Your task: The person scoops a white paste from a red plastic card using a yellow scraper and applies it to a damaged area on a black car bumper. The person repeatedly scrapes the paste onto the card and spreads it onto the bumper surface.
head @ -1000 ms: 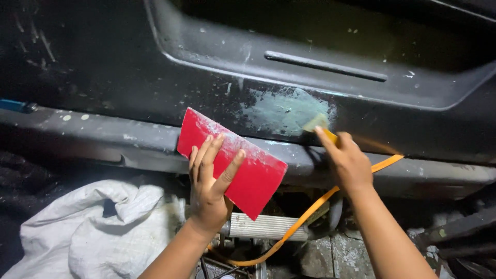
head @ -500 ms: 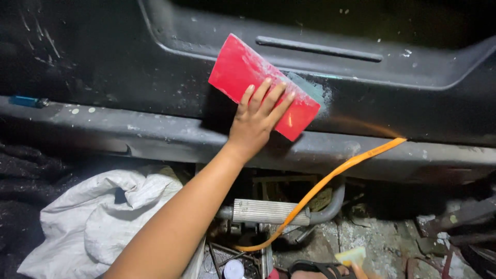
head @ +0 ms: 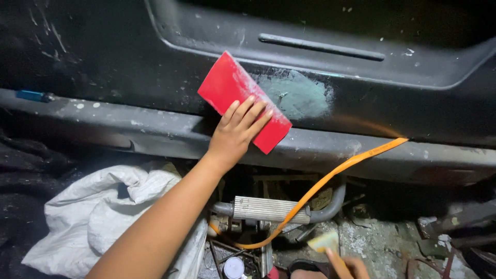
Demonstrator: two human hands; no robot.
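Observation:
My left hand (head: pixel 235 132) presses a flat red rectangular pad (head: pixel 232 93) against a black, dusty vehicle body panel (head: pixel 103 62), fingers spread over the pad's lower half. The pad lies tilted, its right edge touching a pale green-grey filler patch (head: pixel 302 95) on the panel. My right hand (head: pixel 351 266) is low at the bottom edge of the view, only partly visible, and holds a small pale yellow wedge-shaped piece (head: pixel 324 241) away from the panel.
An orange strap (head: pixel 336 173) runs from the panel's lower ledge down to a ribbed metal cylinder with pipes (head: pixel 268 209). A crumpled white sack (head: pixel 103 212) lies at the lower left. A small blue object (head: pixel 31 95) sits on the ledge at far left. Debris covers the ground at right.
My left hand has slid the red pad down and to the left, uncovering the filler patch. My right hand dropped from the patch to the bottom edge with the yellow piece.

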